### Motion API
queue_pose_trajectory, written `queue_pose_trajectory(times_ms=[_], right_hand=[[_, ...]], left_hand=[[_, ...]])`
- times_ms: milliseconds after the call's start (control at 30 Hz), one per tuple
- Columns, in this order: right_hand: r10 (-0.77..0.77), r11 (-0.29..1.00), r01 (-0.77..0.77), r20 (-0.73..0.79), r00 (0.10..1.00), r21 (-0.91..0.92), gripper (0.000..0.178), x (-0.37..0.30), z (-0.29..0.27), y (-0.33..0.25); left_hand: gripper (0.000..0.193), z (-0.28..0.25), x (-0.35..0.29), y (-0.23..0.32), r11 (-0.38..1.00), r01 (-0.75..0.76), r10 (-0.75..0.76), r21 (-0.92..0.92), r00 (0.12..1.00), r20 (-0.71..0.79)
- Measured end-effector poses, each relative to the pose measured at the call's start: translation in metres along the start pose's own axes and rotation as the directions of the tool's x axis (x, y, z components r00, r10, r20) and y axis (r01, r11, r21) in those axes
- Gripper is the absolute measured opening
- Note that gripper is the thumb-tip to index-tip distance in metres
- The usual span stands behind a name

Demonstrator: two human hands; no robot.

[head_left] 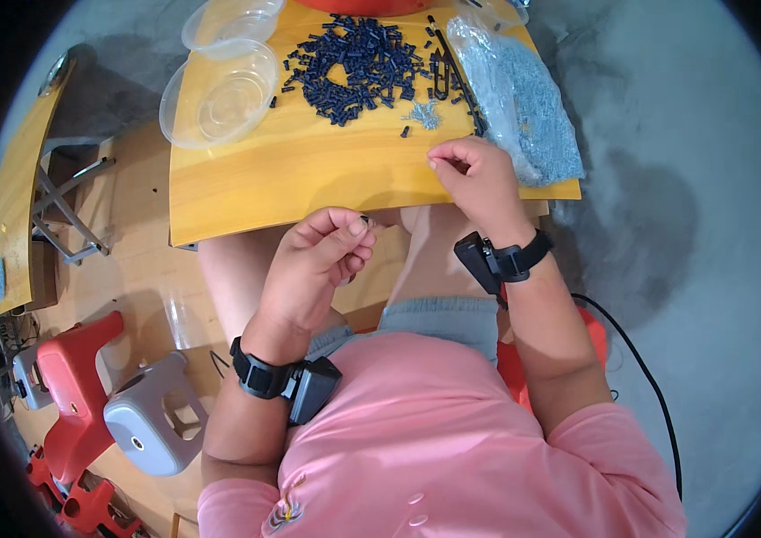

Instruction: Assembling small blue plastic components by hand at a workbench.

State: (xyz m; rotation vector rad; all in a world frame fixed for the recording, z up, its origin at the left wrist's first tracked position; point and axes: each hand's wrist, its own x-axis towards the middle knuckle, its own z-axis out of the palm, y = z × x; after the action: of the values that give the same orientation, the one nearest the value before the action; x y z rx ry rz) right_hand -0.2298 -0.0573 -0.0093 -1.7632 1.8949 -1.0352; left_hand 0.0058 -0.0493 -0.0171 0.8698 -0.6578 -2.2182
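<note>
My left hand (319,255), just off the table's near edge, pinches a small black piece (364,219) between thumb and forefinger; only its tip shows. Over the right part of the table, my right hand (479,175) has thumb and forefinger pressed together. Whether anything is in that pinch is too small to tell. Beyond it lies a little heap of silvery metal bits (422,115), with one loose dark piece (404,132) beside it. A wide pile of small dark blue, peg-like plastic parts (344,76) spreads across the far middle of the yellow table (264,190).
Two clear round plastic tubs (169,112) stand far left, overlapping. A clear bag of small silvery parts (537,108) lies at the right edge, beside a thin black rod (459,67) and a black clip-like tool (439,76). Red (75,386) and grey stools (152,421) are lower left.
</note>
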Motion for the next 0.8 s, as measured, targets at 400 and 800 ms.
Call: queue_pose_trajectory(times_ms=[400, 800], right_hand=[[-0.161, 0.955, 0.158, 0.008, 0.987, -0.251, 0.006, 0.056, 0.02, 0.005], [-0.193, 0.921, 0.222, 0.12, 0.974, -0.321, 0.006, 0.07, 0.022, 0.004]], left_hand=[[0.012, -0.013, 0.002, 0.008, 0.998, -0.012, 0.01, -0.059, 0.999, -0.036], [0.022, -0.014, 0.009, 0.014, 0.999, 0.004, -0.005, -0.035, 1.0, -0.03]])
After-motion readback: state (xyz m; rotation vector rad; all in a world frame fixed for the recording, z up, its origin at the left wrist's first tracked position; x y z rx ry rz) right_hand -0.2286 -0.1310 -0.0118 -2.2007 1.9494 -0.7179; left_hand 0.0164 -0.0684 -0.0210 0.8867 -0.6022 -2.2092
